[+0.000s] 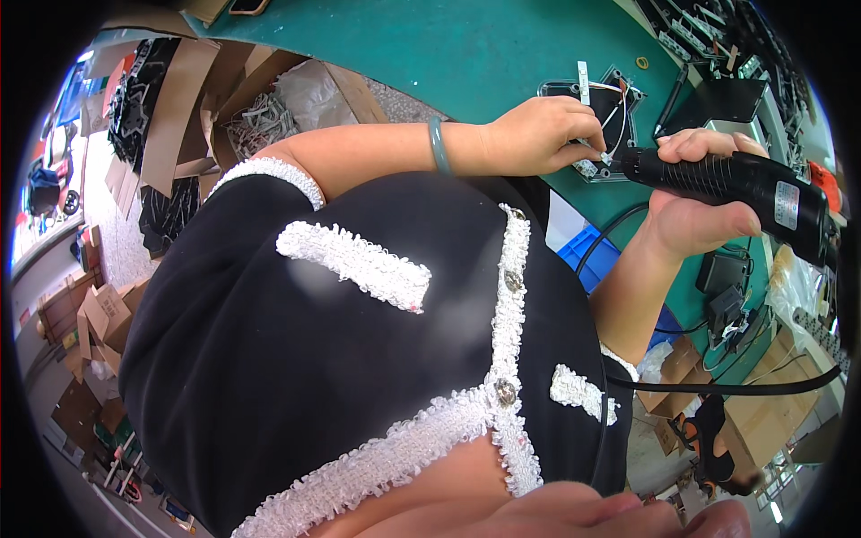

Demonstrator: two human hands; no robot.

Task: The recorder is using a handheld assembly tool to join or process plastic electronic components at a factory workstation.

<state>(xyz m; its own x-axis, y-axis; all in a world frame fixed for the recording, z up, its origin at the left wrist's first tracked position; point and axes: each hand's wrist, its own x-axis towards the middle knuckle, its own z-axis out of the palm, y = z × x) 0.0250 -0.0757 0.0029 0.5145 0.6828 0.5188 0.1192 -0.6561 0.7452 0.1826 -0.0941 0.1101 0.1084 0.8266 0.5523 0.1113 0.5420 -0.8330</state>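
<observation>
My right hand [704, 193] is wrapped round a black electric screwdriver [731, 184], whose tip points left at a small dark-framed housing [619, 103]. A white wire and a pale strip [584, 82] show in the housing, which lies on the green table. My left hand [552, 134], a grey-green bangle [438, 145] on its wrist, rests against the near edge of the housing. Its thumb and fingertips pinch a small white piece [607, 160] right beside the screwdriver's tip. The tip's exact contact is too small to make out.
The green tabletop [502, 67] bears a yellow ring [641, 63], a black pen-like tool [671, 100] and several metal parts [691, 36]. Black adapters [726, 282] lie to the right. Below the table edge is a blue crate [592, 255]. A black cable [735, 388] crosses lower right; cardboard boxes [184, 117] stand left.
</observation>
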